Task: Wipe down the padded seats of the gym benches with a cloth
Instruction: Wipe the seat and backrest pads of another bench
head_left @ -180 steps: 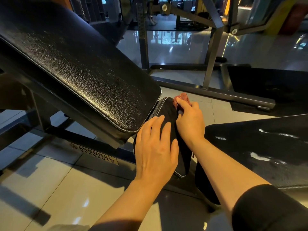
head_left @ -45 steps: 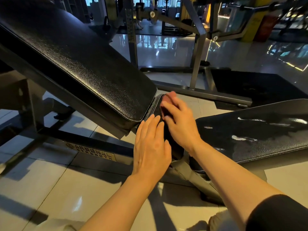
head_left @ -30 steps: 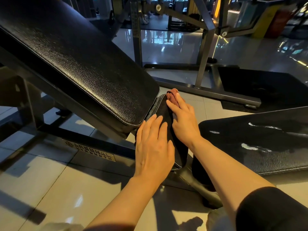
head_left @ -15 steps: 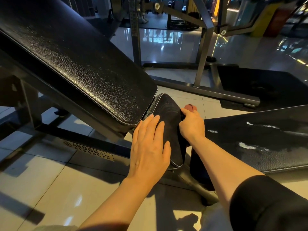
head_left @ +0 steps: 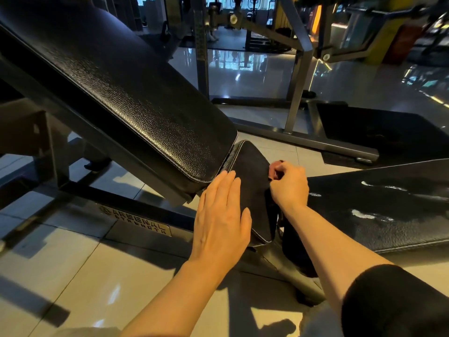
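Head view: frame plate (head_left: 136,222) reads "ARSENAL STRENGTH".

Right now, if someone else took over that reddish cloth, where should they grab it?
Probably the bunched end of the cloth poking above the right hand, coming from above the seat pad; the rest is wrapped in curled fingers.

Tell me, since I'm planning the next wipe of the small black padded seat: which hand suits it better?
Right. The right hand already grips the reddish cloth at the small black padded seat edge; the left hand lies flat, holding nothing.
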`<state>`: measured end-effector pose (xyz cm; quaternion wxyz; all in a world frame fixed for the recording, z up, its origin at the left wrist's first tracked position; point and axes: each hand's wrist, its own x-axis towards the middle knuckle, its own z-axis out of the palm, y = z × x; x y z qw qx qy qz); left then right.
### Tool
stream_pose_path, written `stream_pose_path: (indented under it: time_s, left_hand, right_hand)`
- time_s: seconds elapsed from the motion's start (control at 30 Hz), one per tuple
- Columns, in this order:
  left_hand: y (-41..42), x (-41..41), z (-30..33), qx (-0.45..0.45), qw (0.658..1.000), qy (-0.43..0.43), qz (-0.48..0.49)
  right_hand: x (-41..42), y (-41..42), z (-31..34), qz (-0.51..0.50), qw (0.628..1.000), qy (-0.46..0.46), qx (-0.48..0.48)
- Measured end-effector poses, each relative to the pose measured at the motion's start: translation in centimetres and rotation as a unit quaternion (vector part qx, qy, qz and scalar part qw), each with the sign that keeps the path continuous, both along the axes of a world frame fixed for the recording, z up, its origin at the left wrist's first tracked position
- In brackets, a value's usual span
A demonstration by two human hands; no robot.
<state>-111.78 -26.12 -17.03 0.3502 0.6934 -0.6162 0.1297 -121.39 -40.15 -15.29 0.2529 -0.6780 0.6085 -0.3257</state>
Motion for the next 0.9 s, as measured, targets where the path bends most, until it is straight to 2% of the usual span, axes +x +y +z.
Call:
stream_pose_path:
  time_s: [0.07, 0.17, 0.27, 0.33, 0.47, 0.53, 0.63, 0.7, 0.77, 0.9]
  left_hand:
    - [0.0, 0.2, -0.1, 0.001, 1.000, -0.002, 0.001]
    - [-0.1, 0.1, 0.0, 0.003, 1.000, 0.001, 0.004]
    - [-0.2, 0.0, 0.0, 0.006, 1.000, -0.002, 0.008]
    - [-0.1, 0.0, 0.0, 0.010, 1.000, -0.005, 0.008]
    - [0.2, 0.1, -0.1, 0.008, 1.000, -0.003, 0.008]
    - [0.1, 0.1, -0.1, 0.007, 1.000, -0.005, 0.009]
    - [-0.1, 0.0, 0.0, 0.008, 1.000, -0.006, 0.008]
    - [-0.3, -0.1, -0.1, 0.007, 1.000, -0.004, 0.006]
    - [-0.3, -0.1, -0.2, 0.007, 1.000, -0.009, 0.007]
    - [-0.3, -0.1, -0.3, 0.012, 1.000, -0.010, 0.008]
  right_hand:
    - [0.8, 0.4, 0.5, 0.023, 0.999, -0.022, -0.037]
    - [3.0, 1.9, 1.5, 0.116, 0.983, -0.066, -0.124]
    - [3.0, 2.1, 1.3, 0.147, 0.974, -0.031, -0.169]
    - [1.8, 1.1, 0.7, 0.107, 0.986, 0.003, -0.125]
    - [-0.2, -0.2, 0.0, 0.003, 0.998, 0.062, 0.027]
    - [0.2, 0.0, 0.6, 0.005, 1.000, 0.027, 0.009]
    - [2.3, 1.5, 1.9, 0.118, 0.986, -0.047, -0.108]
    - [3.3, 2.1, 2.0, 0.173, 0.971, -0.031, -0.163]
    - [3.3, 1.6, 1.3, 0.166, 0.974, -0.008, -0.152]
    - [1.8, -0.1, 0.5, 0.080, 0.995, 0.032, -0.049]
